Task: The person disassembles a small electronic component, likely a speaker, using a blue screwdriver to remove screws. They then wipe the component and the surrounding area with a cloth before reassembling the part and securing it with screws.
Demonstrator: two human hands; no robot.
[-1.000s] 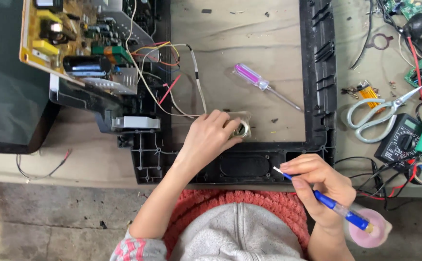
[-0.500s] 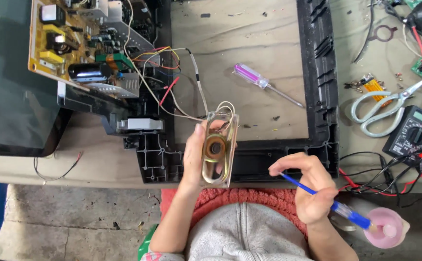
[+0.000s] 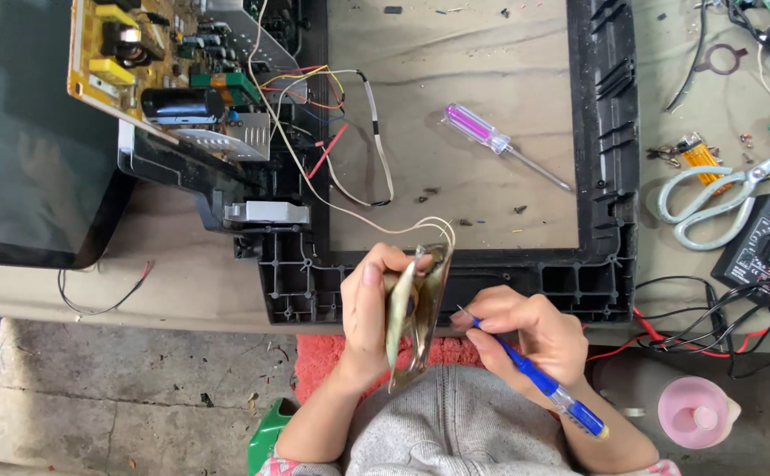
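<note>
Tilted edge-on since earlier, oval metal speaker (image 3: 416, 313) gripped by left hand (image 3: 369, 313); right hand (image 3: 526, 333) pinches blue pen (image 3: 539, 383).

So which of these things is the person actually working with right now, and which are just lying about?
In use:
- oval speaker, held in the left hand, its wires running to the circuit board
- blue pen, held in the right hand

Lying about:
- purple screwdriver
- scissors
- multimeter
- pink bottle
- black frame

Bare benchtop (image 3: 455, 79) inside black frame (image 3: 610, 159)
</note>
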